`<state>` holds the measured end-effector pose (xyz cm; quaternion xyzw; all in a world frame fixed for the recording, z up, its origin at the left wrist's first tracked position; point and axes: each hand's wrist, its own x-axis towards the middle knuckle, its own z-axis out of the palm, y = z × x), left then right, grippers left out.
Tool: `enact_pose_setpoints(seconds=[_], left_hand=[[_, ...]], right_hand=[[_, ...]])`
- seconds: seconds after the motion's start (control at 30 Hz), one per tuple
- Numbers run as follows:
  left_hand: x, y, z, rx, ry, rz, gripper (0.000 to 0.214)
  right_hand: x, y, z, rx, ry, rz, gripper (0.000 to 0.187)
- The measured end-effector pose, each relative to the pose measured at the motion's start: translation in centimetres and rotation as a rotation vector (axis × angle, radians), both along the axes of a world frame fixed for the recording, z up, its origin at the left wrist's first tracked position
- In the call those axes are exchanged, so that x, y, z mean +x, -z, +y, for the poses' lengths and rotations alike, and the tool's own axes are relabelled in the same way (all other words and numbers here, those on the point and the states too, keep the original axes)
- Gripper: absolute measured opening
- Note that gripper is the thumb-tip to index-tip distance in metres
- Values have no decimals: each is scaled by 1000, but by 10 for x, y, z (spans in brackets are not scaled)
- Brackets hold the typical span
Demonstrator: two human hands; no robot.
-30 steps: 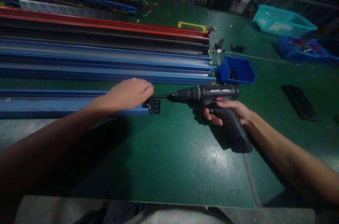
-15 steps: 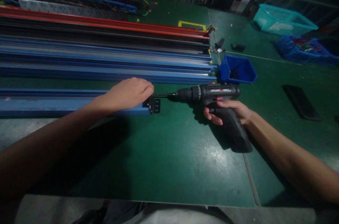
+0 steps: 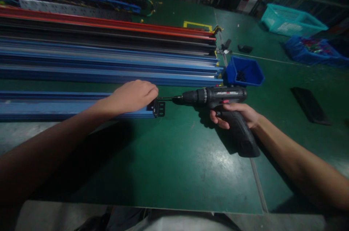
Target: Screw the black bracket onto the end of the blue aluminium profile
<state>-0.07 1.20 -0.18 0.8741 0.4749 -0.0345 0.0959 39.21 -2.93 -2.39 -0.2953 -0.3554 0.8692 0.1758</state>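
Note:
My right hand (image 3: 236,114) is wrapped round the grip of a black cordless drill (image 3: 218,98) held level, its bit pointing left. The bit meets the end of a long blue rail (image 3: 68,105) lying on the green table (image 3: 174,165). A small black bracket (image 3: 159,108) sits on that rail end. My left hand (image 3: 133,96) is closed over the top of the rail end, fingers curled beside the bracket and touching the bit's tip area.
Behind lie several long blue, grey, black and red rails (image 3: 109,52) side by side. A small blue bin (image 3: 244,71) with dark parts stands past the drill. A black flat piece (image 3: 310,105) lies at the right. A teal crate (image 3: 291,22) and blue tray (image 3: 311,51) sit far right.

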Motion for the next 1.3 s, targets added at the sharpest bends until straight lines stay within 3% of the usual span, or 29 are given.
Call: enact_pose_setpoints(seconds=[1.3], left_hand=[[0, 2, 0, -4, 0, -11, 49]], right_hand=[[3, 2, 2, -121, 36, 30, 37]])
